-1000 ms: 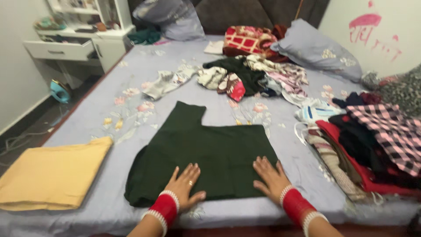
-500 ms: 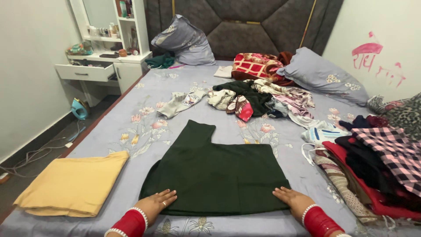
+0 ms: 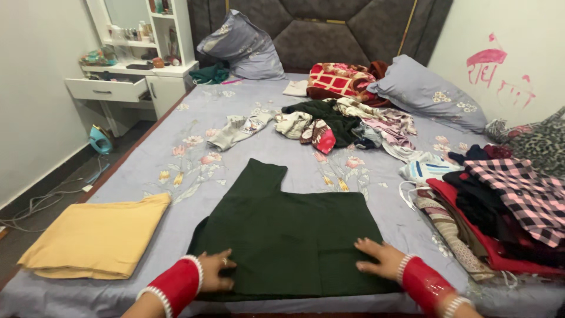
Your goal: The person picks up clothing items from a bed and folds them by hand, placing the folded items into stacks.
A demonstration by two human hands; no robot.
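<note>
Left hand point(image 3: 213, 270) curled around the near left corner of a dark green garment point(image 3: 288, 235), fingers closed on the cloth. Right hand point(image 3: 379, 259) pressed flat, fingers spread, on the near right part. Garment laid flat on the lilac flowered bed sheet point(image 3: 176, 171), between a folded yellow cloth point(image 3: 97, 235) and a clothes pile point(image 3: 500, 206).

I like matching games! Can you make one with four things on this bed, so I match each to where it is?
Things:
1. dark green garment
2. folded yellow cloth
3. checked pink and black cloth
4. red patterned blanket

Places:
A. far end of the bed, between the two pillows
B. on the clothes pile at the right edge
C. near the bed's left edge
D. under the left hand and the right hand

Pairs: 1-D, 2-C, 3-B, 4-A
</note>
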